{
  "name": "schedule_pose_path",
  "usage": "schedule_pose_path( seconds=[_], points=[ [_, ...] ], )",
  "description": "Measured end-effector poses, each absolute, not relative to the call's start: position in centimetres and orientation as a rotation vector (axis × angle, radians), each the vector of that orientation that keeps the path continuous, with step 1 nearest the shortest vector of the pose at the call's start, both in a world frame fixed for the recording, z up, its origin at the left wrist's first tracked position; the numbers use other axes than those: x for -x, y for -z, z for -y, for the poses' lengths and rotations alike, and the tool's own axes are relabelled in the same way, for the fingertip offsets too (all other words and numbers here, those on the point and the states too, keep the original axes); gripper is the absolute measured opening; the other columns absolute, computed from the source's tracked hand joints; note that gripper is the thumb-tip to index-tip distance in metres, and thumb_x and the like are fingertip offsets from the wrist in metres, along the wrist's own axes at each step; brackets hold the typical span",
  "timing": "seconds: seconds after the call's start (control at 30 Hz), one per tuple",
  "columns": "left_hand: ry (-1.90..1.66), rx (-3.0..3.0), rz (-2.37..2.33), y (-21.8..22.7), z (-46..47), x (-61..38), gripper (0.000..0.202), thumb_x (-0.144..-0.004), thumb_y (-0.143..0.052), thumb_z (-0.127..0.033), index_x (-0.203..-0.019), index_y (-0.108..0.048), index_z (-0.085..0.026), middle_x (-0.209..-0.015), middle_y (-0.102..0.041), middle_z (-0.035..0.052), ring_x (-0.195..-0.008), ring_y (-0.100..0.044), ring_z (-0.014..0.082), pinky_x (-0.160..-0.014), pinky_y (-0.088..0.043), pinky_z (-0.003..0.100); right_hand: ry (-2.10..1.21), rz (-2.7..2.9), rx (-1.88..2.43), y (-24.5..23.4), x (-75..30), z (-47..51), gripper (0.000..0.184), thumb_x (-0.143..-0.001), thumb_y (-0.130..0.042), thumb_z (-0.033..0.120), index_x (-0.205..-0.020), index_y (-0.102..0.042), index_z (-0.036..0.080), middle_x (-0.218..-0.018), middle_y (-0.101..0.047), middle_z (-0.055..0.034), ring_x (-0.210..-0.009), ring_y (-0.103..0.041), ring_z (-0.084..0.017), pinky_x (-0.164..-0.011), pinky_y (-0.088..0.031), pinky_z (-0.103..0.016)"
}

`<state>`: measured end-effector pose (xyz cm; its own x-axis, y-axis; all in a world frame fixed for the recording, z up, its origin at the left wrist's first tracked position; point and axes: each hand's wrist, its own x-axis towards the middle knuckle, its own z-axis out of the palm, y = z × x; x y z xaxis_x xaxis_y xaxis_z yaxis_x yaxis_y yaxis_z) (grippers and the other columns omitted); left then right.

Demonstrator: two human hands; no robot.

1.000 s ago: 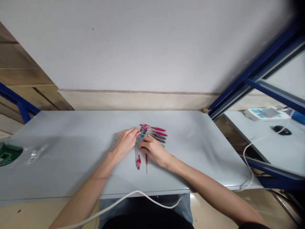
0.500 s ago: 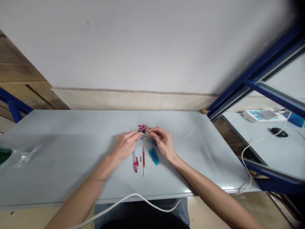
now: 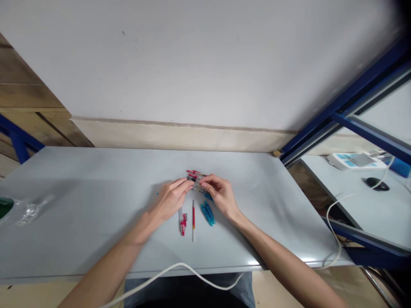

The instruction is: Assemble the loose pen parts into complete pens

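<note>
Item: pen bundle (image 3: 196, 179), red and dark barrels with at least 1 blue one, lying side by side near the middle of the grey table (image 3: 96, 201), toward its far half. How many pens are in the cluster is not countable at this size.

Left hand (image 3: 170, 200): palm down, fingers curled, thumb and forefinger tips pinched on the near-left end of the bundle.

Right hand (image 3: 220, 194): fingers bent over the right side of the bundle, tips meeting the left hand's at the pens; it covers most of the barrels there.

Step in hand, as a judgement: both hands are gathering or working 1 pen out of the cluster. The next move appears to call for a fine fingertip grip on a single barrel while the neighbours are kept from rolling.

Just in front of the hands, apart from the bundle:
- 1 red cap piece (image 3: 183, 224)
- 1 thin refill (image 3: 193, 220), white with a red stretch, pointing toward the person
- 1 pair of teal parts (image 3: 208, 213), laid at a slant

Further out:
- white cable (image 3: 180, 267) looping over the near table edge
- clear plastic wrap (image 3: 27, 210) at far left
- second table (image 3: 369, 192) to the right, carrying a white device (image 3: 353, 160) and a dark mouse (image 3: 375, 183)
</note>
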<state>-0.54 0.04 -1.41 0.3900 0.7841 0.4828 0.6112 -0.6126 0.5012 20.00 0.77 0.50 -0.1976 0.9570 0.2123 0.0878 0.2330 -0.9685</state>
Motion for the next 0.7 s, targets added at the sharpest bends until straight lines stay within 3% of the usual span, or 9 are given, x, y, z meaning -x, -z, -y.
schedule_pose_path(
  seconds=[0.2,0.33,0.5,0.7],
  points=[
    [-0.998,-2.433,-1.224,0.9,0.2,0.2,0.02,-0.103,-0.049,-0.025,-0.113,-0.066,-0.023,-0.105,-0.071,0.0049,-0.09,-0.069,0.0175,-0.083,-0.054,0.031,-1.073,1.588,1.002,0.0,-19.5,-0.2,0.015,-0.091,-0.068,0.033,-0.093,-0.068,0.019,-0.089,-0.071,-0.0045,-0.081,-0.066,-0.018,-0.076,-0.052,-0.03],
    [-0.888,-2.509,-1.195,0.3,0.5,0.0,0.021,-0.103,-0.051,-0.035,-0.106,-0.067,-0.021,-0.097,-0.07,0.0043,-0.083,-0.067,0.0168,-0.074,-0.052,0.028,-1.055,1.657,1.013,0.1,-19.5,0.0,0.021,-0.09,-0.069,0.037,-0.084,-0.065,0.018,-0.076,-0.065,-0.0008,-0.069,-0.058,-0.015,-0.066,-0.046,-0.026],
    [-0.904,-2.499,-1.177,0.3,0.6,-0.2,0.029,-0.106,-0.044,-0.032,-0.093,-0.068,-0.021,-0.083,-0.067,0.002,-0.072,-0.063,0.0139,-0.068,-0.047,0.025,-1.11,1.651,1.008,-0.1,-19.7,-0.3,0.039,-0.095,-0.062,0.05,-0.074,-0.065,0.017,-0.068,-0.058,-0.0003,-0.062,-0.051,-0.014,-0.058,-0.04,-0.025],
    [-1.007,-2.419,-1.236,0.4,0.5,-0.1,0.027,-0.105,-0.046,-0.031,-0.095,-0.069,-0.022,-0.087,-0.073,0.0022,-0.076,-0.066,0.0146,-0.073,-0.048,0.026,-1.127,1.584,1.028,-0.8,-19.5,-0.1,0.041,-0.099,-0.052,0.053,-0.086,-0.068,0.018,-0.074,-0.061,-0.0021,-0.065,-0.054,-0.014,-0.06,-0.045,-0.025]
  ],
)
